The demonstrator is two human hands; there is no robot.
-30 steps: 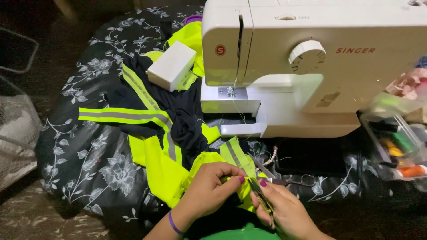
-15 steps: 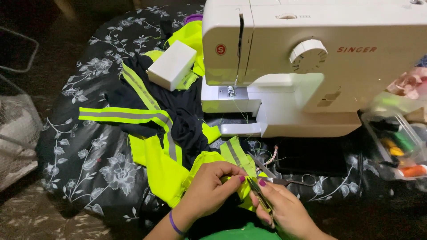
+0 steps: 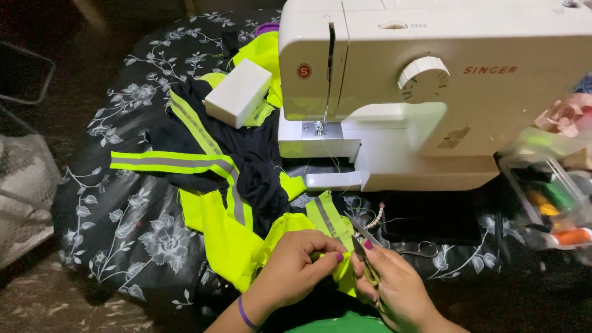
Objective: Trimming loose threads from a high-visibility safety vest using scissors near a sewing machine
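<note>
Down at the lower middle of the view, a neon-yellow safety garment point(image 3: 228, 240) with grey reflective stripes and black panels lies spread over a dark floral-print cloth point(image 3: 123, 228), and its nearest edge is gathered up between the two hands. The left hand point(image 3: 295, 271) is closed in a pinch on a fold of the yellow fabric, thumb and forefinger pressed together on it, with a purple band around the wrist. The right hand point(image 3: 394, 283) is curled around small thread snips point(image 3: 364, 256), whose slim blades point up toward the pinched fold and sit just beside the left fingertips; whether the blades touch the fabric cannot be told. A striped end of the garment rises just above the hands, and the rest runs away to the upper left, where a white rectangular box point(image 3: 237, 92) rests on it. Behind the hands stands a white sewing machine point(image 3: 431, 92), with thin thread trailing down from its needle area. A beaded string point(image 3: 373, 219) lies on the cloth between the machine and the hands. Far right, a clear plastic container point(image 3: 549, 197) holds coloured thread spools, blurred.
</note>
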